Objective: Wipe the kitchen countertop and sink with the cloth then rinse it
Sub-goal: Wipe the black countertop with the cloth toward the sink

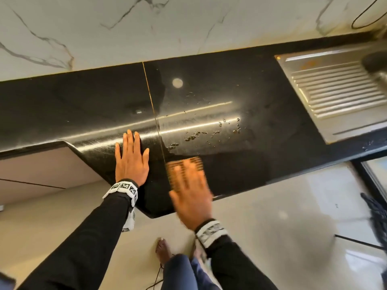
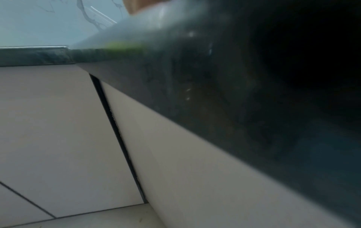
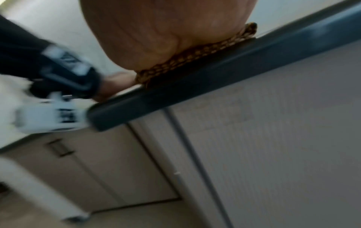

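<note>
We see the left hand (image 1: 130,159) lying flat on the black countertop (image 1: 240,143), fingers straight and slightly spread, holding nothing, just left of the thin seam (image 1: 156,120) that crosses the stone. The right hand (image 1: 191,196) is blurred; it presses palm-down on the cloth (image 1: 184,166), an orange-brown waffle weave, near the front edge just right of that seam. From the right wrist view the cloth (image 3: 195,55) sits flattened between the palm (image 3: 156,34) and the counter edge (image 3: 215,74); its fingers look laid out over the cloth rather than curled round it. Water drops (image 1: 201,132) lie beyond the cloth. The sink (image 1: 335,91), with its ribbed drainboard, is at far right, well apart from both hands
</note>
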A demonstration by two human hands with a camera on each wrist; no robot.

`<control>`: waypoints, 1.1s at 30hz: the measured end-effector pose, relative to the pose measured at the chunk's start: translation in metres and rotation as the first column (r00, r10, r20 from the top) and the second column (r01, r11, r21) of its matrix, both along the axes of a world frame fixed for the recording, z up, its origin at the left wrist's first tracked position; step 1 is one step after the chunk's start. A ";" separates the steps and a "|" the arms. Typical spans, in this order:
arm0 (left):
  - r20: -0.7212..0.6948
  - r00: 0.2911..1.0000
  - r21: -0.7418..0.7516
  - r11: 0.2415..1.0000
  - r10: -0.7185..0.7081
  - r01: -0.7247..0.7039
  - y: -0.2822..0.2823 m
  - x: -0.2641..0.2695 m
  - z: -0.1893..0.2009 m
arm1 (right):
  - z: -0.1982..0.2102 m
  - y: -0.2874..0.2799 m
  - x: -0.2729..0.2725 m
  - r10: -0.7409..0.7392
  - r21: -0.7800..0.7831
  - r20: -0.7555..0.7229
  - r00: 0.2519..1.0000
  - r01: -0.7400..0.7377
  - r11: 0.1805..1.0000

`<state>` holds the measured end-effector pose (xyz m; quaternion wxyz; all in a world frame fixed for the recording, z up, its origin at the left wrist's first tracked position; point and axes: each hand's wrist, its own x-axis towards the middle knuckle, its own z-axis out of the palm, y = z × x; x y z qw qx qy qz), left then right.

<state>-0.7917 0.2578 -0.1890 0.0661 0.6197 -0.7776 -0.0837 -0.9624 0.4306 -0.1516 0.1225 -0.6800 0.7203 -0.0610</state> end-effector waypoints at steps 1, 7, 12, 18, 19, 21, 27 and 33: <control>-0.012 1.000 0.000 1.000 0.004 -0.004 0.001 -0.001 -0.001 | 0.002 -0.002 0.011 0.155 0.031 0.008 0.988 -0.156 0.987; -0.004 0.999 -0.005 0.999 0.037 -0.037 -0.003 -0.007 0.000 | -0.004 -0.025 -0.170 -0.191 -0.035 -0.137 0.972 0.188 0.982; 0.062 0.997 -0.023 0.999 0.046 -0.045 0.005 -0.002 -0.005 | 0.002 -0.023 -0.091 -0.242 -0.006 -0.055 0.969 0.242 0.970; 0.012 0.958 -0.054 0.957 0.286 -0.285 -0.004 0.000 -0.002 | -0.004 -0.083 0.000 0.330 -0.051 -0.024 0.944 -0.331 0.942; 0.006 0.961 -0.054 0.960 0.277 -0.276 -0.004 0.000 -0.002 | -0.005 -0.088 -0.033 0.257 -0.073 -0.067 0.964 -0.261 0.963; 0.016 0.971 -0.030 0.970 0.240 -0.239 0.000 -0.003 -0.002 | -0.005 -0.087 -0.121 -0.018 -0.055 -0.177 0.984 0.009 0.998; 0.036 0.971 -0.006 0.972 0.236 -0.236 -0.003 -0.004 0.002 | 0.010 -0.075 -0.140 -0.457 0.023 -0.112 0.882 0.462 0.887; 0.001 0.972 -0.021 0.972 0.233 -0.233 -0.006 0.004 0.001 | 0.003 -0.108 0.010 0.152 0.035 0.031 0.988 -0.153 0.988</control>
